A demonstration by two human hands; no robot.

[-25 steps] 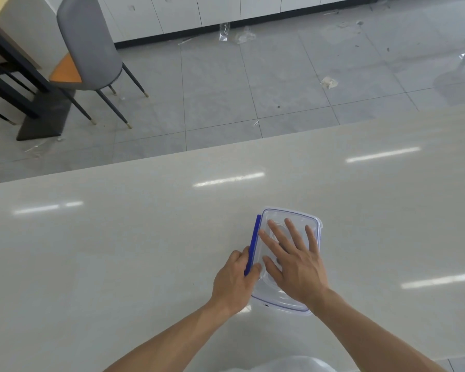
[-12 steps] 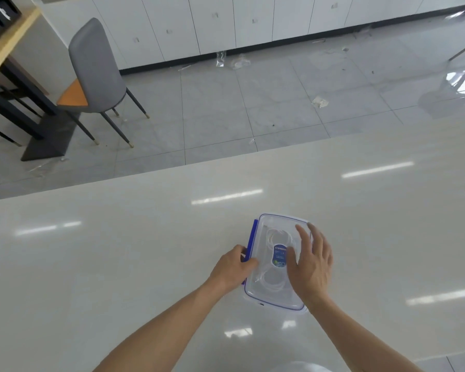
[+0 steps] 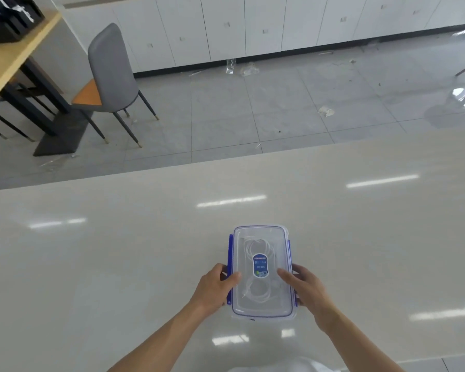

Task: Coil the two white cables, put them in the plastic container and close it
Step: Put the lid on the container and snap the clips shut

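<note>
Both hands grip a lidded container (image 3: 262, 272) on the table (image 3: 118, 251).

Head view: a blue oval label (image 3: 260, 266) sits mid-lid, its writing too small to read. The coiled cables (image 3: 255, 267) show faintly through the lid. The left hand (image 3: 217, 287) and right hand (image 3: 304, 287) clasp the container's long sides near the blue clips (image 3: 230, 251), thumbs on the lid, fingers curled round the edges.

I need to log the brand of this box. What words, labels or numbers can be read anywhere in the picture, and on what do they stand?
Nothing can be read as it stands.
Oval blue and white sticker on the clear lid of the plastic container: it carries lines of print and small symbols, all too small and blurred to read.
Cabinets, table, chair: no text visible.
</note>
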